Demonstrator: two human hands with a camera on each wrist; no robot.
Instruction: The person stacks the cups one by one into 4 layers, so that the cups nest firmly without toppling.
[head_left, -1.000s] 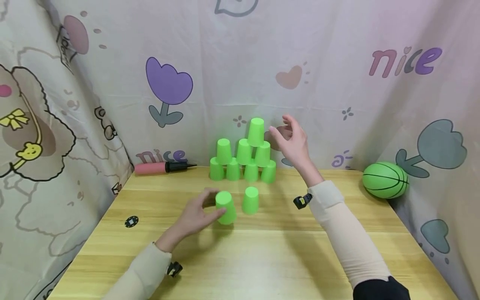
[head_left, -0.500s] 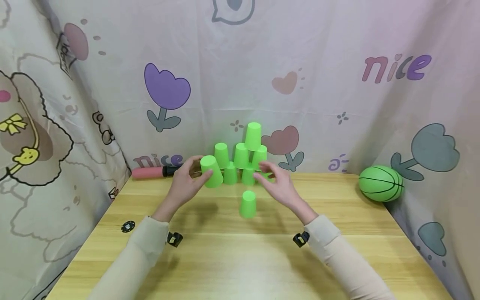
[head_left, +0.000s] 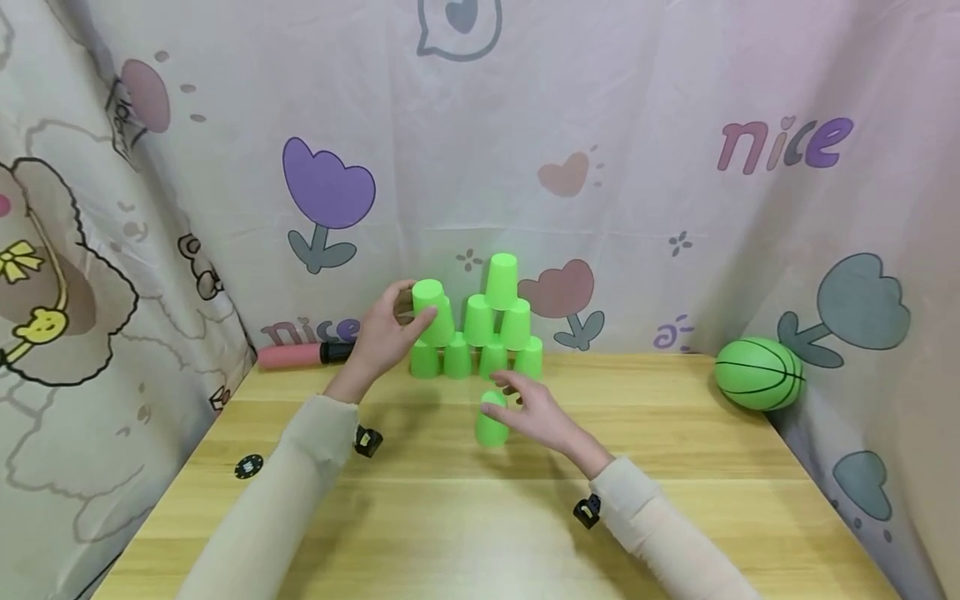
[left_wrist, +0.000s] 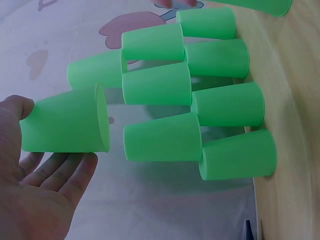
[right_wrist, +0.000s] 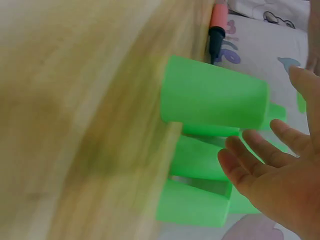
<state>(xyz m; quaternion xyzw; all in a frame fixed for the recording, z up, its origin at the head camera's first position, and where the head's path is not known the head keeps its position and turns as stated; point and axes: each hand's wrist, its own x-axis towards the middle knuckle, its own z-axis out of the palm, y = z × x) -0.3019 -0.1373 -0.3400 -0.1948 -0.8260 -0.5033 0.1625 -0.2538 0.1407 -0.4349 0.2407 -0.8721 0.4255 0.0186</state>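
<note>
My left hand [head_left: 381, 333] grips an upside-down green cup [head_left: 428, 294] between thumb and fingers. The left wrist view shows this held cup [left_wrist: 62, 122] apart from the pyramid, at about the height of its top cup [left_wrist: 96, 70]. In the head view it overlaps the left second-row cup [head_left: 442, 331]. Below are several bottom-row cups [head_left: 457, 358]; one cup [head_left: 502, 282] tops the right pair. Nearer me, a lone upside-down cup [head_left: 491, 430] stands on the table. Beside it is my right hand [head_left: 546, 417], its fingers spread around nothing; in the right wrist view the fingertips are near this cup [right_wrist: 215, 92].
A pink and black hand pump [head_left: 292, 357] lies at the table's back left. The round black chip [head_left: 249, 466] is on the left of the wooden table [head_left: 465, 533]. At the back right sits a green ball [head_left: 759, 373]. A printed curtain [head_left: 450, 150] hangs close behind the cups.
My left hand has lifted its cup off the table and carried it up and back to the pyramid. My right hand has come down from beside the top cup to the lone cup.
</note>
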